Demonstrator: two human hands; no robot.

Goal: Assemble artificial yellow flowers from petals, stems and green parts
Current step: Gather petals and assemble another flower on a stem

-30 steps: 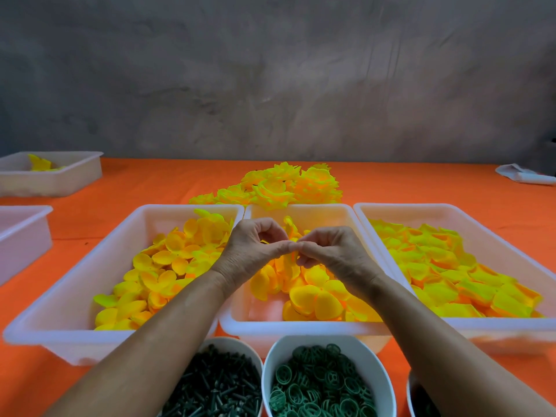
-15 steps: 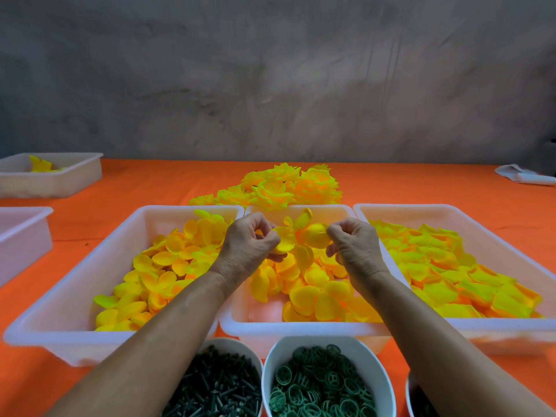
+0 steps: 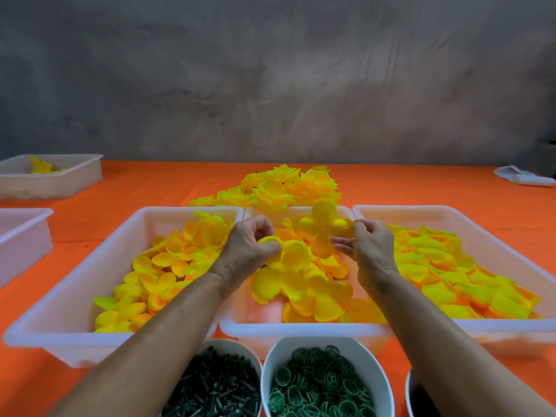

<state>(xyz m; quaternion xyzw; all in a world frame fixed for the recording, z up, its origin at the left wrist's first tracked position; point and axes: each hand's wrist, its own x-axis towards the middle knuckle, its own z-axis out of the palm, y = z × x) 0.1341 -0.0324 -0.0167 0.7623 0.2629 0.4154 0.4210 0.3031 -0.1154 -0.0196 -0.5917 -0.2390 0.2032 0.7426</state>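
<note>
Over the middle white tray [image 3: 301, 334] of yellow petals, my left hand [image 3: 248, 251] pinches a yellow petal layer [image 3: 293, 255]. My right hand [image 3: 371, 246] pinches a second yellow petal piece [image 3: 322, 228] with several round lobes, held a little higher and to the right of the first. The two pieces are apart. A pile of finished yellow flowers [image 3: 282, 191] lies on the orange table behind the trays. Below my arms, one white bowl holds dark green stems [image 3: 216, 389] and another holds green rings [image 3: 320, 383].
A left tray [image 3: 75, 296] holds small yellow petals and a right tray [image 3: 511, 254] holds yellow-orange petals. Two more white trays [image 3: 54, 182] stand at the far left, a third bowl [image 3: 413, 395] at the bottom right, and a white cloth [image 3: 522, 177] at the far right.
My hands were together over the middle tray a second ago. They have drawn apart, each lifting a separate petal piece, the right one rising higher.
</note>
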